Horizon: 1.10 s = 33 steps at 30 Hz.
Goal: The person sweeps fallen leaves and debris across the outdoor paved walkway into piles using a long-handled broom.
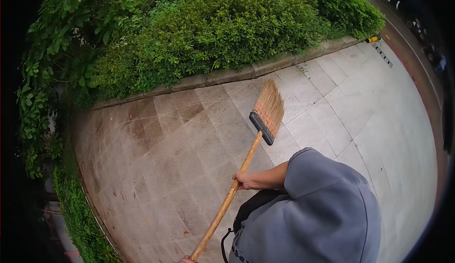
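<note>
A broom (268, 109) with straw bristles, a dark grey head clamp and a long wooden handle (222, 208) slants across the middle of the view. My right hand (242, 180) is closed around the handle, partway down below the broom head. Only a small part of my left hand (186, 260) shows at the bottom edge, closed on the handle's upper end. The bristles point away from me, towards the planted bed, over the paved floor (199, 144). It is hard to tell whether they touch it. A grey sleeve covers my right upper arm.
Green bushes (227, 26) grow behind a low stone kerb (227, 76) ahead. A narrow hedge (78, 215) runs along the left. A few fallen leaves (186, 233) and damp brownish patches (142, 120) mark the paving. A yellow-and-black object (373, 39) lies by the kerb's far end, near the road.
</note>
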{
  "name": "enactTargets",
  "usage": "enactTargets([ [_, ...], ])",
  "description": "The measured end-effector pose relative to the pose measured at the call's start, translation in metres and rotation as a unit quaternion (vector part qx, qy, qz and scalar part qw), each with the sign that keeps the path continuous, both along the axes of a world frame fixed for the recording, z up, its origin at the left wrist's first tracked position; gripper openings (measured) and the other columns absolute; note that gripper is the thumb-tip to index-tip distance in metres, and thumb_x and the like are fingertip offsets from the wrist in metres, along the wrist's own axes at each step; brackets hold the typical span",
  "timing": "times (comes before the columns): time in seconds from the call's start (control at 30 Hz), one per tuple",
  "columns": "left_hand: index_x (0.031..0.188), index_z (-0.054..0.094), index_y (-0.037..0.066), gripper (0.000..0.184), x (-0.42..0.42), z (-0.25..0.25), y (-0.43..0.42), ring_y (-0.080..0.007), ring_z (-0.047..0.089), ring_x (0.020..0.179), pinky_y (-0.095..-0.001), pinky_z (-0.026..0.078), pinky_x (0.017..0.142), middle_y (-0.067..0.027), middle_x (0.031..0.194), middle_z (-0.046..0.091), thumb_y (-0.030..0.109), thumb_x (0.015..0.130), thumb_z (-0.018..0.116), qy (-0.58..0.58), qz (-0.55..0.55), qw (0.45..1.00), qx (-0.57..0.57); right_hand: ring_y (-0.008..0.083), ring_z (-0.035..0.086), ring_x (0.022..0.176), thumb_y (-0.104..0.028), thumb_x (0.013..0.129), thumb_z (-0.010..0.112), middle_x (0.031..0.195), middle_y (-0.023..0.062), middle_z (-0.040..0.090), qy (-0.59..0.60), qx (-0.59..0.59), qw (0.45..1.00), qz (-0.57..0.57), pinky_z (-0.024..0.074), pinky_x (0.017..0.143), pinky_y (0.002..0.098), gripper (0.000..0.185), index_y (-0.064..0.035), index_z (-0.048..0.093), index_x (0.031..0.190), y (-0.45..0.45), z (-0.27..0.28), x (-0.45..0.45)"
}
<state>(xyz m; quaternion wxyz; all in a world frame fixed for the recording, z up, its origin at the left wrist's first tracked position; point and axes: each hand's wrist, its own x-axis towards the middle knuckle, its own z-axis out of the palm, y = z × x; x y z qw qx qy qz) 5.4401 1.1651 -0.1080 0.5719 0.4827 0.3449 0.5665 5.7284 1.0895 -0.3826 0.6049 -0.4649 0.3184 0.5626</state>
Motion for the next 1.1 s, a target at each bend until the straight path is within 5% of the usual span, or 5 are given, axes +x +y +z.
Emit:
enactTargets([
  [0.43,0.089,0.054,0.000,0.008,0.331,-0.069,-0.021,-0.0168,0.057,0.077,-0.0449,0.036,0.100,-0.0083,0.077,0.059,0.005,0.084,0.054,0.093,-0.657,0.738,-0.122,0.0200,0.046,0.049,-0.005,0.082,0.044,0.064,0.0078,0.040,0.108,-0.143,0.900,-0.398,0.0478,0.046,0.0315,0.007,-0.0029,0.039,0.077,-0.275,-0.248,0.173],
  [0.67,0.079,0.049,0.003,0.016,0.318,-0.015,0.043,-0.0210,0.052,0.063,-0.0449,0.042,0.087,-0.0054,0.058,0.048,0.018,0.082,0.052,0.027,-0.362,0.926,-0.100,0.0214,0.040,0.042,-0.002,0.076,0.041,0.056,0.0081,0.037,0.120,-0.092,0.954,-0.260,0.0418,0.042,0.0337,0.004,-0.0009,0.037,0.074,-0.051,-0.061,0.254],
  [0.7,0.077,0.048,0.004,0.016,0.309,0.002,0.045,-0.0209,0.050,0.060,-0.0435,0.043,0.084,-0.0054,0.056,0.047,0.019,0.082,0.051,0.024,-0.306,0.949,-0.068,0.0237,0.044,0.045,-0.001,0.076,0.042,0.057,0.0093,0.040,0.043,-0.017,0.975,-0.219,0.0426,0.043,0.0348,0.005,0.0008,0.039,0.079,-0.021,-0.164,0.242],
  [0.77,0.075,0.045,0.006,0.018,0.278,0.038,0.043,-0.0187,0.047,0.057,-0.0421,0.043,0.081,-0.0039,0.051,0.042,0.021,0.082,0.051,0.042,-0.181,0.982,-0.020,0.0252,0.048,0.049,0.005,0.074,0.048,0.063,0.0126,0.044,0.061,-0.064,0.987,-0.136,0.0448,0.044,0.0375,0.018,0.0026,0.042,0.090,0.063,-0.022,0.236],
  [1.1,0.078,0.046,0.006,0.024,0.282,0.042,-0.023,-0.0179,0.047,0.065,-0.0479,0.035,0.096,-0.0023,0.056,0.041,0.026,0.080,0.061,0.252,0.121,0.946,0.165,0.0224,0.055,0.056,0.004,0.073,0.055,0.066,0.0100,0.050,0.040,0.175,0.939,0.293,0.0505,0.052,0.0375,0.007,0.0003,0.050,0.076,0.343,0.043,0.132],
])
